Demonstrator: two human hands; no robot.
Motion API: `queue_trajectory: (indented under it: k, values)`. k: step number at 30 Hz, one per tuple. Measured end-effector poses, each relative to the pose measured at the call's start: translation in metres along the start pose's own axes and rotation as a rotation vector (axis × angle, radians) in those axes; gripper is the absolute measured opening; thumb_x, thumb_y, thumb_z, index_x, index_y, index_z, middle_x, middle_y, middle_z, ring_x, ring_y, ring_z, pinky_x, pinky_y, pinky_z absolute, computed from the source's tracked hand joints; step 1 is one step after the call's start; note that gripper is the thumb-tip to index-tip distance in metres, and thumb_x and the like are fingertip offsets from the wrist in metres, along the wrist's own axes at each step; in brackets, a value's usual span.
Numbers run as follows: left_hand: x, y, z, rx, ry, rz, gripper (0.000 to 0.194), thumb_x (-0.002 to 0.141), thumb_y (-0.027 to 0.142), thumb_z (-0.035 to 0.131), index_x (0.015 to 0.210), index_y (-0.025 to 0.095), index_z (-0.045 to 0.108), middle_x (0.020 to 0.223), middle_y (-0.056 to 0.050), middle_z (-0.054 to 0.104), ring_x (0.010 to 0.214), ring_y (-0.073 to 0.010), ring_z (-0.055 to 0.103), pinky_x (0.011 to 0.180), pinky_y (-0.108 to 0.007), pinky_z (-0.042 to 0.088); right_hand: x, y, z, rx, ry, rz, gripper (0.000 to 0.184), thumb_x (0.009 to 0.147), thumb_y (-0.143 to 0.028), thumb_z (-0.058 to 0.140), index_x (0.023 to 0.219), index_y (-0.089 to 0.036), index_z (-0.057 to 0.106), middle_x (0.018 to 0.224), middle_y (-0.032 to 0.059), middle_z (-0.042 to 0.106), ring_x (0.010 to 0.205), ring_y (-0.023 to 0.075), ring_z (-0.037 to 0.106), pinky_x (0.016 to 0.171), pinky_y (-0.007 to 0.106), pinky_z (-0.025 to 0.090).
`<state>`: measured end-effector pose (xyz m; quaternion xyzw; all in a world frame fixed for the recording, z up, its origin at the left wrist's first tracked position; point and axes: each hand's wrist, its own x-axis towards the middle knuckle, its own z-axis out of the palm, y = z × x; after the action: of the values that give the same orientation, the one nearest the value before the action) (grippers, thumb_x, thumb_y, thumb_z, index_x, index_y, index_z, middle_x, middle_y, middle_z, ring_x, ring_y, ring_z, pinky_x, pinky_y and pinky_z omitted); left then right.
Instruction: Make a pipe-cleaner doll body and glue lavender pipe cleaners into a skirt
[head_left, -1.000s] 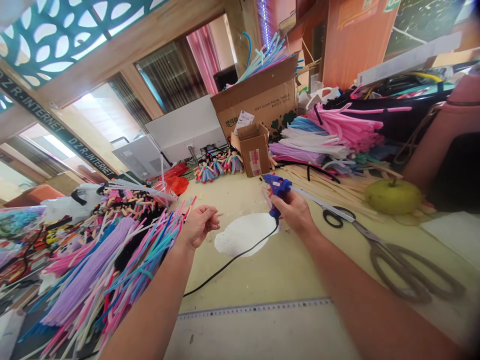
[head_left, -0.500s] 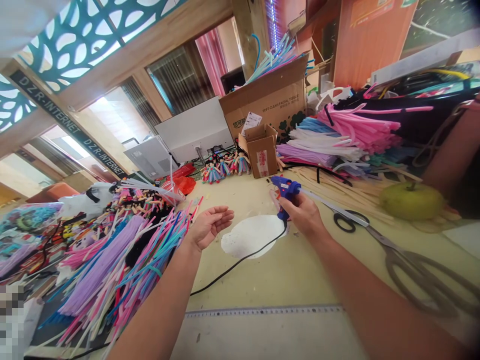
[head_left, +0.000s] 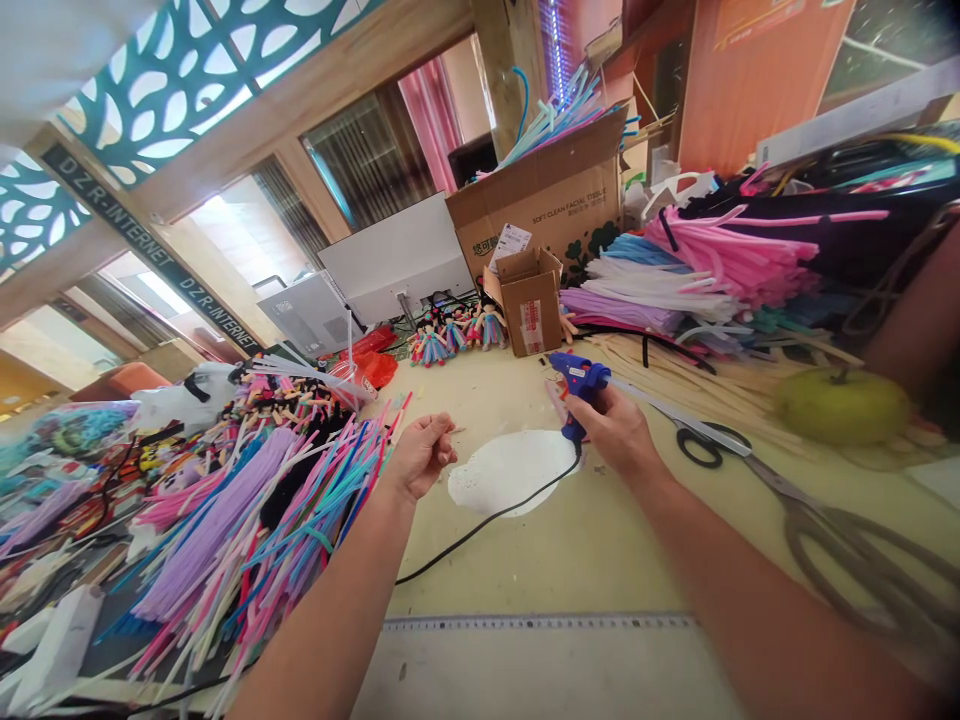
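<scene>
My right hand point(head_left: 616, 428) is wrapped round the handle of a blue hot glue gun point(head_left: 579, 378), its nozzle pointing left and a clear glue stick running out behind. From the handle's base a black cord point(head_left: 487, 522) curves down to the left. Left of the gun, my left hand point(head_left: 424, 455) is closed in a pinch; a tiny pale tip shows at the fingertips, too small to name. Between the hands, a white oval sheet point(head_left: 511, 472) lies on the table point(head_left: 540, 570).
Bundled pipe cleaners point(head_left: 217, 530) crowd the left side, with more pipe cleaners point(head_left: 735, 260) at back right. Small dolls point(head_left: 457, 333) stand beside a small cardboard box point(head_left: 529, 305). Large scissors point(head_left: 817, 510) and a green apple point(head_left: 841, 403) lie right. A ruler strip point(head_left: 540, 622) crosses the front.
My left hand has gone from open with fingers extended to a closed pinch. My right hand keeps hold of the glue gun. The whole view has shifted slightly.
</scene>
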<state>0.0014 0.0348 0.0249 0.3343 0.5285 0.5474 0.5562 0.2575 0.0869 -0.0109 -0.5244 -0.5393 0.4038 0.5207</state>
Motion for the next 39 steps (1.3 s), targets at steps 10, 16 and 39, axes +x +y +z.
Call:
queue_trajectory:
  k: [10, 16, 39]
  values:
    - [-0.004, 0.003, 0.002, -0.051, -0.009, -0.051, 0.007, 0.088, 0.009, 0.059, 0.092, 0.010, 0.065, 0.076, -0.008, 0.074, 0.064, -0.0127, 0.071, 0.067, -0.024, 0.059, 0.000, 0.001, 0.001, 0.021, -0.008, -0.004, 0.039, 0.079, -0.043, 0.062, 0.107, -0.017, 0.071, 0.072, 0.0031, 0.067, 0.059, 0.0158, 0.063, 0.045, 0.022, 0.050]
    - [-0.006, 0.004, -0.001, -0.064, -0.070, -0.094, 0.020, 0.086, 0.001, 0.054, 0.100, 0.009, 0.066, 0.089, -0.011, 0.075, 0.078, -0.0154, 0.073, 0.075, -0.027, 0.060, 0.001, 0.001, 0.001, 0.020, -0.007, -0.013, 0.038, 0.078, -0.043, 0.062, 0.105, -0.017, 0.072, 0.074, 0.0032, 0.067, 0.060, 0.0161, 0.063, 0.047, 0.023, 0.051]
    - [-0.001, -0.005, 0.001, -0.142, -0.035, -0.060, 0.045, 0.084, 0.045, 0.068, 0.058, 0.015, 0.047, 0.035, 0.008, 0.037, 0.030, -0.0023, 0.027, 0.039, -0.016, 0.028, 0.000, -0.001, 0.001, 0.022, -0.005, -0.003, 0.030, 0.076, -0.041, 0.062, 0.093, -0.017, 0.069, 0.072, 0.0035, 0.067, 0.060, 0.0163, 0.062, 0.044, 0.022, 0.050]
